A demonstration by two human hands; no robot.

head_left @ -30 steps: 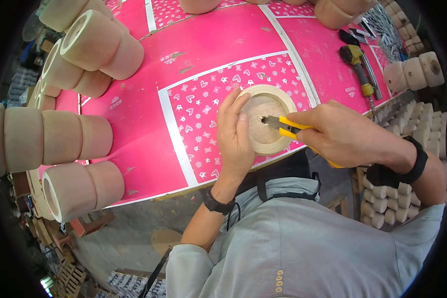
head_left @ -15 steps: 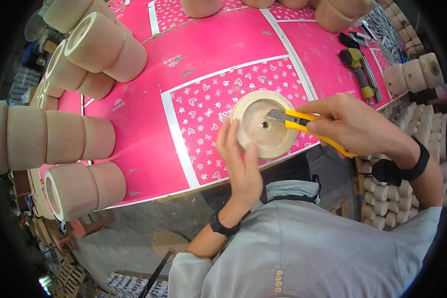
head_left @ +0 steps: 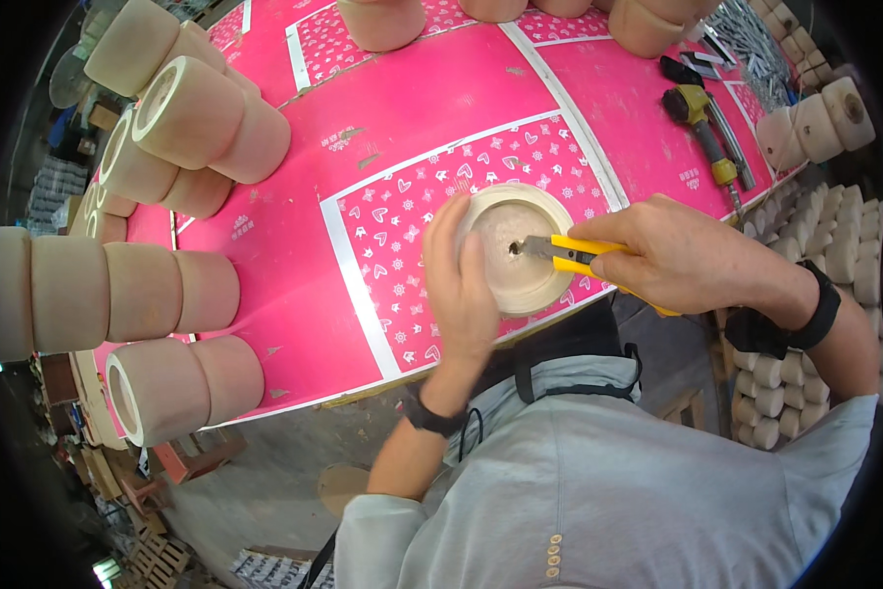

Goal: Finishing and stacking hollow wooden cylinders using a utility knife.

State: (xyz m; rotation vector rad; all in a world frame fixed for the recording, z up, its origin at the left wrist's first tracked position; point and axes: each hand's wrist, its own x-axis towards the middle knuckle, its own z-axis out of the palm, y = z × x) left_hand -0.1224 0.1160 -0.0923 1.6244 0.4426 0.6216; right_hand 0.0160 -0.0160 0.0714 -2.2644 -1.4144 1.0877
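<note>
On the pink table, near its front edge, rests a round, pale wooden piece [head_left: 549,290] with a recessed face and a small dark hole at its centre. My left hand [head_left: 458,285] holds its left rim, fingers curved along the outside and thumb reaching over the edge. In my right hand [head_left: 672,250] is a yellow utility knife [head_left: 577,245], gripped with its blade extended to the left. The blade tip is at the centre hole. I cannot tell how far it goes in.
Stacked wooden cylinders [head_left: 166,388] line the table's left side, and more [head_left: 382,25] stand along the back. A yellow-black power tool [head_left: 698,118] lies at the right, near a heap of metal fasteners [head_left: 750,49]. Many wooden pieces [head_left: 834,245] are piled beyond the right edge.
The knife blade has moved from the recess's upper part down to the centre hole. My left hand has shifted round the rim, its thumb now over the edge. The view has shifted slightly.
</note>
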